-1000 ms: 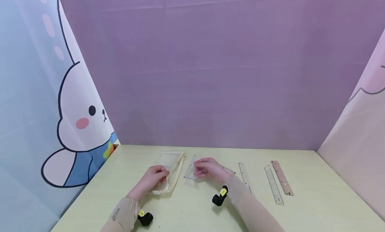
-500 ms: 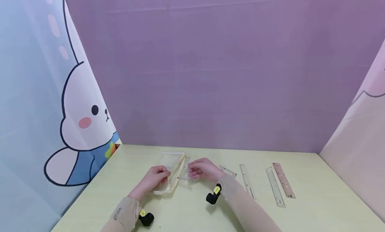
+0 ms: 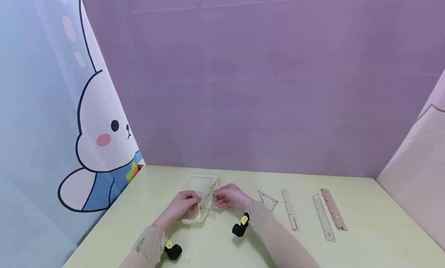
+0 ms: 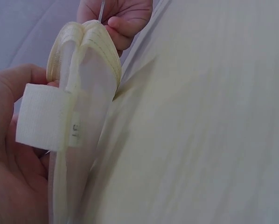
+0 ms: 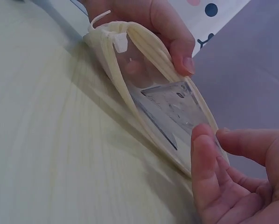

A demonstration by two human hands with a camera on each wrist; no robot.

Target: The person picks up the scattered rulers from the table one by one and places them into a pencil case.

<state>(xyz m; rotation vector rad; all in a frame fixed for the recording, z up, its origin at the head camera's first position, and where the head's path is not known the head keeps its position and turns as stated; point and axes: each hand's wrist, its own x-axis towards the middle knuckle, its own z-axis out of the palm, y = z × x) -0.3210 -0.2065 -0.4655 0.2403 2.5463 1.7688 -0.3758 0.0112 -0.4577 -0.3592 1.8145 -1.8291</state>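
Note:
A cream-edged see-through zip pouch (image 3: 205, 181) stands on the table with its zipped mouth spread apart. My left hand (image 3: 184, 202) grips its near side, thumb over the rim in the right wrist view. At the mouth, my right hand (image 3: 230, 196) pinches a clear set square (image 5: 174, 100) between thumb and fingers. Most of that set square sits within the opening, where a second dark straight edge (image 5: 160, 126) shows too. In the left wrist view a white fabric tab (image 4: 44, 116) hangs from the pouch, and the right hand's fingers (image 4: 125, 23) hold the set square's thin edge beyond it.
Right of my right hand lies another clear set square (image 3: 267, 200). Farther right are a clear straight ruler (image 3: 290, 210), a gridded clear ruler (image 3: 324, 217) and a pink ruler (image 3: 333, 209) with cut-out holes. A purple backdrop (image 3: 257, 86) rises behind the table.
My right hand has moved left, bringing the set square from beside the pouch into its mouth. The left hand keeps its grip. The head view has turned slightly left.

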